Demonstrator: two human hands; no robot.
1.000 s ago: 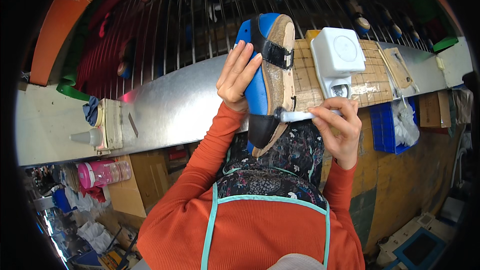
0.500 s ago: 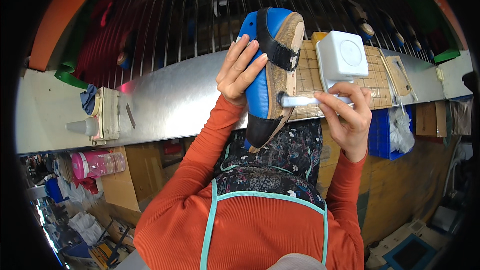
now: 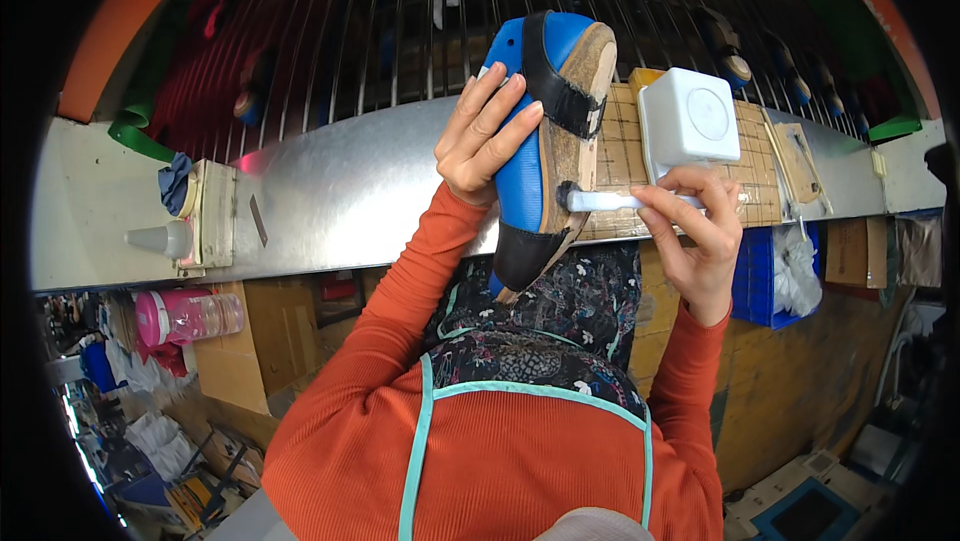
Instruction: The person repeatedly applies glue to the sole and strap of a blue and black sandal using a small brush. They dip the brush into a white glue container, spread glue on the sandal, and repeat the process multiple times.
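A sandal (image 3: 555, 156) with a cork-coloured sole edge and black straps is fitted on a blue shoe last (image 3: 518, 186). My left hand (image 3: 482, 136) grips the last from its left side, fingers laid along the blue surface and the thumb side near the black strap. Between the thumb and fingers of my right hand (image 3: 697, 231) is a brush with a white handle (image 3: 605, 202). Its dark bristles touch the sole's side, just above the lower black strap. A white square container (image 3: 690, 119) stands beyond my right hand.
A brown gridded board (image 3: 622, 156) lies on the metal ledge (image 3: 350, 166). Beyond is a rack of metal bars (image 3: 400, 41), with more lasted shoes at right. A grey cone-tipped bottle (image 3: 162, 239) lies at left. Below the ledge hangs a blue bin (image 3: 757, 281).
The brush has shifted very slightly along the sole's edge and appears less blurred. The sandal and my left hand have moved a little to the right in the picture.
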